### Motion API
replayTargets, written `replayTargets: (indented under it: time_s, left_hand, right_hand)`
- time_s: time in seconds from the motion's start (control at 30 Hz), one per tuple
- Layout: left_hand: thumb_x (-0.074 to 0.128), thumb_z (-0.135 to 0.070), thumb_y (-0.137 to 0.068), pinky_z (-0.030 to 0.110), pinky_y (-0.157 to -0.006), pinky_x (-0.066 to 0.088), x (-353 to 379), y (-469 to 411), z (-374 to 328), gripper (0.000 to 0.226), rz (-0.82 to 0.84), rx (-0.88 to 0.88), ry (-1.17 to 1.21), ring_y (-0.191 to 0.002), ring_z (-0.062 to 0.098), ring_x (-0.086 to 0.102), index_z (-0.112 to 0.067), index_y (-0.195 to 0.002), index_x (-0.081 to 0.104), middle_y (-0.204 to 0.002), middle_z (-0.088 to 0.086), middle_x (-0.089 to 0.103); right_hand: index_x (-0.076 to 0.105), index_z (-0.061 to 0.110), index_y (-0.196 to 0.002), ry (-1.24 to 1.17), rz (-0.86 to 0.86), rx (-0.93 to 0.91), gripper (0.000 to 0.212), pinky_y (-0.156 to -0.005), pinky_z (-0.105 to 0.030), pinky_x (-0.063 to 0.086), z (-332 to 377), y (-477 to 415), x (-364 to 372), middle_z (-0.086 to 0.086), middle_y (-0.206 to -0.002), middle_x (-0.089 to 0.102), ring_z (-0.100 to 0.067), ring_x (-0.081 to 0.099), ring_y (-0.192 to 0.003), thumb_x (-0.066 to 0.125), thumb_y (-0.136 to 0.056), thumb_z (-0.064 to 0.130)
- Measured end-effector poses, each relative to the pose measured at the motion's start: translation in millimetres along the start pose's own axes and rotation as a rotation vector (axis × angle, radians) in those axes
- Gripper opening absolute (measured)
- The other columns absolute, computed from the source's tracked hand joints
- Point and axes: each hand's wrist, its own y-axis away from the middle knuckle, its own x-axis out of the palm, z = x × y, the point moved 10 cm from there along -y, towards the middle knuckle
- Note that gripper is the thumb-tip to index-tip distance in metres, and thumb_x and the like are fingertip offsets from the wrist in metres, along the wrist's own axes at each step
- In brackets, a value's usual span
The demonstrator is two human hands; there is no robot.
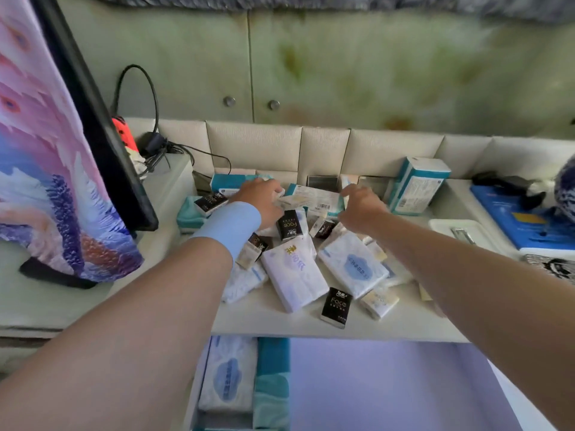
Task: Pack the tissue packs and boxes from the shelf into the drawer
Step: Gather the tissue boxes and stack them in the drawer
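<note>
A: Two packs lie in the open drawer (389,384), at its left end: a white soft pack (225,374) and a teal pack (271,377), both with their long axis running away from the person. The rest sits on the shelf (280,325) above.

B: How will they handle?

A: Light and squashy, I'd judge. The big white pack (294,275) lies flat, its length slanting from near right to far left. Take it across the short sides, as film wrap may slip. The black pocket pack (336,306) by the front edge needs only a pinch.

B: And the hands?

A: Both are over the far side of the heap. The left hand (264,199) bends its fingers over a small pale pack (291,200). The right hand (361,209) curls at the end of a flat teal-and-white box (320,197) lying crosswise. I cannot tell whether either grip has closed.

B: Behind them?

A: A stiff blue-and-white box (417,185) stands on end, leaning.
</note>
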Motion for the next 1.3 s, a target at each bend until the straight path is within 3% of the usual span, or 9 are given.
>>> replayTargets:
  time_s: [0.17, 0.3, 0.37, 0.53, 0.67, 0.8, 0.93, 1.1, 1.3]
  left_hand:
    - [0.061, -0.031, -0.089, 0.038, -0.101, 0.044, 27, -49, -66, 0.055, 0.033, 0.111, 0.129, -0.126, 0.024, 0.048, -0.031, -0.141, 0.044, -0.144, 0.000, 0.044]
    - [0.062, -0.026, -0.090, 0.036, -0.102, 0.043, 49, -70, -110, 0.053, 0.021, 0.147, 0.261, -0.126, 0.025, 0.050, -0.026, -0.141, 0.046, -0.144, 0.000, 0.048]
    - [0.061, -0.025, -0.090, 0.036, -0.101, 0.042, 62, -77, -128, 0.054, 0.045, 0.179, 0.291, -0.127, 0.025, 0.048, -0.025, -0.141, 0.044, -0.143, 0.002, 0.047]
    - [0.062, -0.027, -0.089, 0.035, -0.098, 0.042, 77, -87, -143, 0.054, 0.076, 0.212, 0.311, -0.123, 0.024, 0.048, -0.026, -0.140, 0.043, -0.140, 0.002, 0.046]
    - [0.066, -0.027, -0.088, 0.034, -0.099, 0.041, 69, -85, -145, 0.059, 0.058, 0.244, 0.307, -0.126, 0.022, 0.047, -0.026, -0.141, 0.040, -0.143, 0.000, 0.045]
    - [0.072, -0.025, -0.082, 0.035, -0.110, 0.034, 37, -81, -142, 0.081, -0.037, 0.267, 0.329, -0.137, 0.020, 0.038, -0.024, -0.150, 0.028, -0.152, -0.002, 0.036]
    - [0.071, -0.022, -0.079, 0.035, -0.114, 0.030, -6, -69, -120, 0.091, -0.227, 0.302, 0.354, -0.142, 0.021, 0.027, -0.022, -0.153, 0.020, -0.155, 0.001, 0.029]
    - [0.077, -0.029, -0.073, 0.041, -0.099, 0.038, -48, -49, -67, 0.069, -0.433, 0.271, -0.009, -0.114, 0.029, 0.052, -0.023, -0.133, 0.044, -0.125, 0.003, 0.057]
    - [0.077, -0.033, -0.074, 0.042, -0.093, 0.042, -49, -40, 5, 0.066, -0.404, 0.099, -0.122, -0.112, 0.029, 0.053, -0.027, -0.131, 0.046, -0.122, 0.004, 0.057]
  right_hand:
    - [0.041, 0.018, -0.137, 0.358, -0.380, 0.066, 0.056, -0.102, -0.049, 0.040, -59, -41, -67, -0.013, -0.136, 0.038, -0.032, 0.038, -0.125, 0.059, -0.084, 0.019]
    - [0.009, 0.020, -0.154, 0.430, -0.161, 0.116, 0.099, -0.107, -0.056, 0.033, -124, -74, -76, -0.008, -0.157, 0.014, -0.032, 0.019, -0.143, 0.073, -0.077, 0.027]
    - [-0.001, 0.019, -0.155, 0.461, -0.154, 0.088, 0.112, -0.107, -0.052, 0.034, -134, -82, -74, -0.011, -0.153, 0.024, -0.034, 0.027, -0.138, 0.076, -0.074, 0.028]
    - [0.048, 0.017, -0.132, 0.680, -0.268, 0.038, 0.070, -0.095, -0.042, 0.035, -124, -82, -79, -0.012, -0.122, 0.042, -0.031, 0.039, -0.113, 0.074, -0.071, 0.039]
    - [0.046, 0.018, -0.124, 0.529, -0.321, -0.019, 0.064, -0.099, -0.054, 0.035, -99, -65, -75, -0.009, -0.121, 0.048, -0.030, 0.046, -0.114, 0.066, -0.070, 0.045]
    - [0.043, 0.016, -0.116, 0.339, -0.506, -0.173, 0.055, -0.074, -0.037, 0.042, -30, -39, -107, -0.007, -0.108, 0.053, -0.026, 0.051, -0.095, 0.060, -0.075, 0.048]
    - [0.049, 0.014, -0.111, 0.107, -0.654, -0.426, 0.055, -0.077, -0.039, 0.048, 39, -8, -127, -0.005, -0.104, 0.055, -0.029, 0.053, -0.096, 0.058, -0.065, 0.044]
    - [0.044, 0.005, -0.126, -0.336, -0.375, -0.691, 0.063, -0.089, -0.029, 0.044, 85, 1, -93, -0.008, -0.115, 0.052, -0.019, 0.050, -0.103, 0.064, -0.071, 0.028]
    - [0.025, 0.012, -0.153, -0.060, 0.039, -0.318, 0.081, -0.111, -0.039, 0.039, 62, -49, 5, -0.008, -0.152, 0.031, -0.028, 0.037, -0.138, 0.063, -0.081, 0.008]
